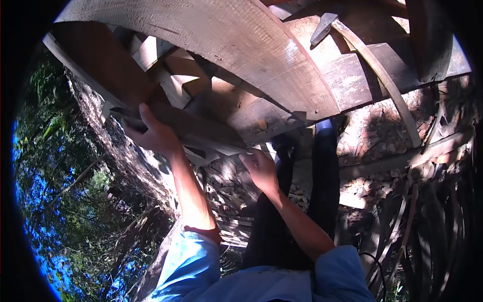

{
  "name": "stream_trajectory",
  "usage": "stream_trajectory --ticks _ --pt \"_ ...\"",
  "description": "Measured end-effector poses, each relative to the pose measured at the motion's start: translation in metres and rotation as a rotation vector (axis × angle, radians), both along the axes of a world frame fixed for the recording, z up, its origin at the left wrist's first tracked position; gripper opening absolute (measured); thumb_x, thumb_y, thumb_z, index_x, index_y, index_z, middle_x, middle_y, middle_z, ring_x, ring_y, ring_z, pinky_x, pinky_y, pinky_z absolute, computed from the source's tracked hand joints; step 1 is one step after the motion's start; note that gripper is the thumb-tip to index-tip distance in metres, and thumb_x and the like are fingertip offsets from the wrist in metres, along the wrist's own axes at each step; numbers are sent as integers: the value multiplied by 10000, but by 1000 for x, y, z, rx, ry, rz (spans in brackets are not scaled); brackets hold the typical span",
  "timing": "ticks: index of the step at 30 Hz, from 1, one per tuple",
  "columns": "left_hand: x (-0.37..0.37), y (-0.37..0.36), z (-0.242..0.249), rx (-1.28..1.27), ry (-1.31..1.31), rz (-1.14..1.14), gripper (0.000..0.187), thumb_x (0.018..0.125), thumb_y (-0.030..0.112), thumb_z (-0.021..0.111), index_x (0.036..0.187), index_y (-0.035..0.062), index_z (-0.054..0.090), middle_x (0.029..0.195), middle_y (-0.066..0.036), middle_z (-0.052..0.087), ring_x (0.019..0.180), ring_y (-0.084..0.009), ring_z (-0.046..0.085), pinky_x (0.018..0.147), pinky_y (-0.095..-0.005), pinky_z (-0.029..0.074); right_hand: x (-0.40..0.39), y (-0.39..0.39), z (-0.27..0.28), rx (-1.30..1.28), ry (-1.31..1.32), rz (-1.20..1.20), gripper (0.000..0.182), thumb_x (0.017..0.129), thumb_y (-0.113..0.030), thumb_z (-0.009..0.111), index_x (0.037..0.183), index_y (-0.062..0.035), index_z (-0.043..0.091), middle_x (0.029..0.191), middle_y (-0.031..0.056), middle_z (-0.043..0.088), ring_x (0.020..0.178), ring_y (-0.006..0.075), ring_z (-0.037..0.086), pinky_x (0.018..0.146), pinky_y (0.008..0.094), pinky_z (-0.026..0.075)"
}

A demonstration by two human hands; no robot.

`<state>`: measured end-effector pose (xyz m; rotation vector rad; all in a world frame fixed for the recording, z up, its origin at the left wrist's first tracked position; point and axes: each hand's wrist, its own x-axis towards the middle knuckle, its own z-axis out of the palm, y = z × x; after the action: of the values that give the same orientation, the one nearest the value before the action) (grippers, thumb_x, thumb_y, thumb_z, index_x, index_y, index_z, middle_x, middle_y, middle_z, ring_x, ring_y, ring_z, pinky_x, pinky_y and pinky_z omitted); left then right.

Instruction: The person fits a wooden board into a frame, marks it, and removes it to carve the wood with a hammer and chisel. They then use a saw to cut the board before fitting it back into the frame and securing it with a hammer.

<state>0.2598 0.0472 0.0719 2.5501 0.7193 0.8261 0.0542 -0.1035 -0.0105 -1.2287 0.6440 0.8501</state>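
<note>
My left hand (160, 137) is at the left end of a short, dark wooden board (201, 128), its thumb up against the face and its fingers around the edge. At the board's right end, my right hand (261, 172) pinches the lower corner with curled fingers. The board slants down to the right, below a large wide plank (241, 38) that curves across the view. A hammer (375, 63) with a dark metal head and a long wooden handle lies on the stacked boards at upper right, its handle reaching past their edge.
Several cut wood pieces (186, 75) lie jumbled beneath the wide plank. A rough tree trunk (128, 153) runs along the left, with foliage beyond. Dry leaves and wood chips (375, 133) cover the ground. A long pole (382, 165) lies to the right of my legs.
</note>
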Motion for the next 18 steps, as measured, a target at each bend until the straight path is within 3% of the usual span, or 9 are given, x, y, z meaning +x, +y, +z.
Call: stream_trajectory --ticks 1,4,5,8,11,15,17,18 --pt "-1 4 1 41 2 10 757 916 404 717 1363 -132 424 1288 -260 534 1175 -323 552 996 -407 465 -23 23 -26 115 106 -133 384 925 -344 686 1039 20 641 917 167 728 787 249 703 697 352 526" --pt "-13 -12 19 -89 -47 -12 693 909 368 736 1331 -109 461 1298 -237 536 1173 -286 543 990 -400 462 0 19 -8 269 313 -274 409 958 -250 656 1211 64 586 1034 132 682 934 198 698 711 279 540" --pt "-22 -23 31 -291 -102 7 650 883 337 770 1300 -74 488 1274 -201 531 1164 -259 523 980 -398 459 4 15 -3 306 349 -292 387 950 -226 662 1195 64 586 1109 150 660 967 191 689 758 275 548" --pt "-63 -25 65 -37 -24 -47 596 890 299 764 1294 -51 502 1196 -152 552 1078 -228 546 948 -383 475 -7 10 -3 216 133 -162 391 935 -195 681 1212 56 566 1122 157 664 972 190 685 797 287 550" --pt "-95 -32 89 -99 -42 60 682 862 355 797 1319 -48 491 1229 -147 550 1117 -255 553 973 -390 477 -19 -10 4 232 70 -265 440 884 -114 737 1237 51 533 1104 174 687 918 174 681 785 289 535" --pt "-94 -48 90 -81 285 156 737 865 353 786 1365 -85 468 1205 -197 616 1092 -246 590 971 -352 471 -35 -61 6 148 40 -182 438 866 -123 765 1212 54 563 1044 139 705 900 148 673 775 277 534" --pt "-58 -68 75 -229 407 104 578 856 331 788 1228 -77 617 1114 -164 658 1055 -230 606 948 -356 464 -32 -88 14 113 54 -123 458 866 -113 758 1246 55 566 1035 122 711 889 122 669 731 264 543" --pt "-43 -73 54 -271 330 -67 487 843 265 779 1186 -51 640 1049 -155 618 942 -270 593 870 -367 468 -30 -98 22 105 69 -138 456 870 -110 751 1253 52 564 1040 119 708 879 117 669 716 259 546"
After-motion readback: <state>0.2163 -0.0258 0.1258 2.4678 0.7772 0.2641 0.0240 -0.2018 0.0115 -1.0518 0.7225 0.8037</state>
